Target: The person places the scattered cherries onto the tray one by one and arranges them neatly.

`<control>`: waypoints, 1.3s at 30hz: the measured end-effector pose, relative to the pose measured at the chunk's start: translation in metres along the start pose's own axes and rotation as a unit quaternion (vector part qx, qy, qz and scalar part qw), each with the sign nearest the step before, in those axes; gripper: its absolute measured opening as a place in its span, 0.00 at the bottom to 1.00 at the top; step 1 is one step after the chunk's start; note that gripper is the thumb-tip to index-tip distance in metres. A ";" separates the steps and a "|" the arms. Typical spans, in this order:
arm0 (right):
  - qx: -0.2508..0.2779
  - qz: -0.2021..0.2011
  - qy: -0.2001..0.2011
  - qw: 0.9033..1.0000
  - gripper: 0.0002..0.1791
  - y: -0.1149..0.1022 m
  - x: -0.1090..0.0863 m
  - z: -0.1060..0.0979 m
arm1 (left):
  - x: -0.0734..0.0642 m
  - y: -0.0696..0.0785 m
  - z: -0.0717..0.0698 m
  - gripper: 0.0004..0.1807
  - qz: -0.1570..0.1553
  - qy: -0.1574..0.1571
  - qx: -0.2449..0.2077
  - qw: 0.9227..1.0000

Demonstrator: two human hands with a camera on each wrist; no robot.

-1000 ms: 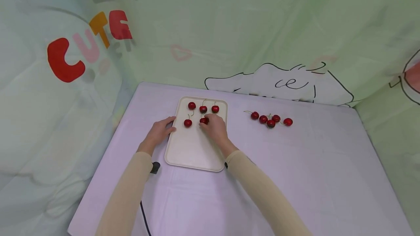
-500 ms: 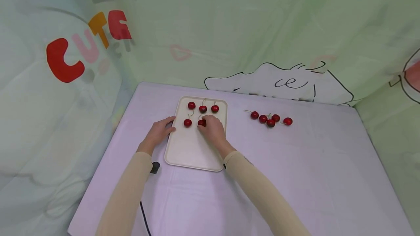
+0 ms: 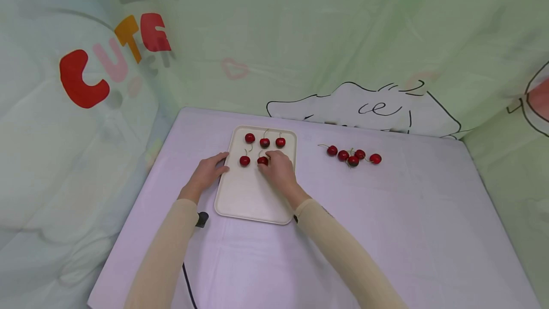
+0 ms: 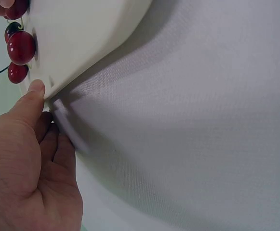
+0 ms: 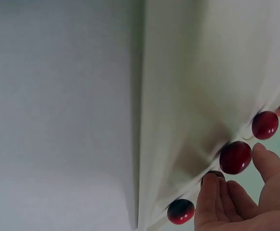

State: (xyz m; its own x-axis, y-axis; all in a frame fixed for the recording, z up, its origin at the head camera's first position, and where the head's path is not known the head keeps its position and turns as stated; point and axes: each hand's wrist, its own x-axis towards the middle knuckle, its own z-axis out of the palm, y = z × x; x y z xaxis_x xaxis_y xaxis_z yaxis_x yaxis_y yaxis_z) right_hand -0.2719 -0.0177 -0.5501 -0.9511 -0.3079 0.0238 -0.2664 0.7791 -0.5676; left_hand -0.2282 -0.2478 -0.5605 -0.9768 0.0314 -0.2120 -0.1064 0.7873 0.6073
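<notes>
A cream rectangular tray (image 3: 253, 199) lies on the table, with cherries in two rows toward its far end. At the tray's left edge, my left hand (image 3: 207, 173) holds the rim, thumb over it and fingers bent beside it in the left wrist view. My right hand (image 3: 279, 169) reaches over the tray and pinches a cherry (image 5: 235, 157) between thumb and fingertips, low over the tray surface. Left of that cherry sits another cherry (image 3: 245, 160). The far row has a left cherry (image 3: 250, 138), a middle cherry (image 3: 264, 143) and a right cherry (image 3: 280, 142).
Several loose cherries (image 3: 352, 161) with stems lie in a cluster on the table (image 3: 407, 223) to the right of the tray. A black cable (image 3: 189, 286) runs beside the left sleeve. Printed curtains (image 3: 321, 42) stand behind the table and at its sides.
My right hand has shifted slightly left and toward me with the cherry, which now shows more between the fingers. The left hand stays at the tray's edge.
</notes>
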 end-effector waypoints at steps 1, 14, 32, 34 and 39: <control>0.002 0.000 -0.001 1.000 0.25 0.001 -0.001 -0.002 | 0.000 0.000 0.000 0.30 0.000 -0.001 0.001 1.000; 0.074 -0.003 0.050 0.996 0.28 0.035 -0.007 -0.051 | -0.003 0.001 -0.002 0.29 0.004 0.001 0.002 1.000; 0.061 0.044 0.082 0.994 0.29 0.099 -0.008 -0.099 | -0.002 0.002 -0.001 0.29 -0.005 -0.001 -0.003 1.000; 0.062 0.051 0.087 0.993 0.29 0.105 -0.007 -0.102 | -0.003 0.002 -0.001 0.29 -0.003 0.001 0.000 1.000; 0.045 0.065 0.089 0.993 0.29 0.121 -0.005 -0.108 | -0.002 0.002 0.000 0.29 0.000 0.003 0.004 1.000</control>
State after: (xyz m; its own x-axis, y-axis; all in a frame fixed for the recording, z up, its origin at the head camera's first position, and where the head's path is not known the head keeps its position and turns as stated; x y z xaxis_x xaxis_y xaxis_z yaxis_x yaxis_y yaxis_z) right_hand -0.3162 0.1372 -0.5299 -0.9913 -0.0994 0.0864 -0.1317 0.7516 -0.6463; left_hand -0.2267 -0.2462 -0.5591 -0.9781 0.0277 -0.2062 -0.1043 0.7924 0.6011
